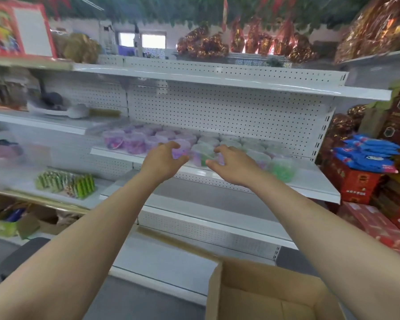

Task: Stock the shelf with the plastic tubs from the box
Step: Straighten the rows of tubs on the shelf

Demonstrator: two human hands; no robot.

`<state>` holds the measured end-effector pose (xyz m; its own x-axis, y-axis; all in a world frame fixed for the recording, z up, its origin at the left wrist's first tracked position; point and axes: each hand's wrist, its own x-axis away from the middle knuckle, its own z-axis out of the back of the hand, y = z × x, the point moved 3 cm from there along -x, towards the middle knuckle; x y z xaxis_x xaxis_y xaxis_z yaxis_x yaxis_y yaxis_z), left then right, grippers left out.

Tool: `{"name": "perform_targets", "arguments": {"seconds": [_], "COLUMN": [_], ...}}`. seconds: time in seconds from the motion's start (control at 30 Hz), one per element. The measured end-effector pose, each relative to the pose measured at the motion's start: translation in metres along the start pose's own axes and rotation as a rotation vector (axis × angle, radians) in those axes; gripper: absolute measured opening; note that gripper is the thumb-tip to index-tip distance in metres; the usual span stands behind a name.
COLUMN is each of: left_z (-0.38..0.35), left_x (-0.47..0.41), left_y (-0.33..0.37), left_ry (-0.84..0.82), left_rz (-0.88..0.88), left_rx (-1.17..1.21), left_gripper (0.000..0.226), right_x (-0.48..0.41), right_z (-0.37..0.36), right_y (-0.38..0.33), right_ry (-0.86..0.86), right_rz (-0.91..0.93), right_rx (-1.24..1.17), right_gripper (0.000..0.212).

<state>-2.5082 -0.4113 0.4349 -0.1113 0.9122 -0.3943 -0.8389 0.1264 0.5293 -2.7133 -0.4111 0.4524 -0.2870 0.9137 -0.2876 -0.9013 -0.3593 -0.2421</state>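
Observation:
Several clear plastic tubs with purple, pink and green contents stand in rows on the white middle shelf. My left hand is curled around a purple tub at the front of the row. My right hand hovers with fingers spread beside a tub with green and purple contents, close to it; contact is unclear in the blur. A green-filled tub stands at the right end. The cardboard box sits open at the bottom right, its visible inside bare.
The upper shelf overhangs the tubs. Green packets lie on the left lower shelf. Red cartons with blue packets stack at the right. Lower white shelves sit beneath my arms.

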Motion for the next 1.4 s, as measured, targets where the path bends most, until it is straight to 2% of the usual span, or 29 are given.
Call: {"name": "perform_targets", "arguments": {"seconds": [0.33,0.57,0.83,1.07,1.4], "left_z": [0.056,0.068,0.041,0.016,-0.057], "left_x": [-0.101,-0.180,-0.269,-0.381,-0.522], "left_y": [-0.157,-0.225,-0.285,-0.336,-0.394], "left_ry": [-0.059,-0.076,-0.081,-0.067,-0.205], "left_rz": [0.018,-0.004,-0.003,0.025,0.029], "left_rx": [-0.047,-0.015,0.016,-0.002,-0.106], "left_gripper": [0.055,0.057,0.051,0.050,0.056], "right_x": [-0.127,-0.214,-0.323,-0.461,-0.600], "right_z": [-0.069,-0.107,-0.150,-0.196,-0.264], "right_y": [-0.113,-0.155,-0.163,-0.155,-0.124], "right_ry": [-0.012,-0.015,-0.002,-0.037,-0.168], "right_rz": [-0.056,-0.087,-0.071,-0.054,-0.131], "right_rx": [0.010,0.005,0.048,0.008,0.057], "right_gripper": [0.062,0.062,0.060,0.060,0.056]}}
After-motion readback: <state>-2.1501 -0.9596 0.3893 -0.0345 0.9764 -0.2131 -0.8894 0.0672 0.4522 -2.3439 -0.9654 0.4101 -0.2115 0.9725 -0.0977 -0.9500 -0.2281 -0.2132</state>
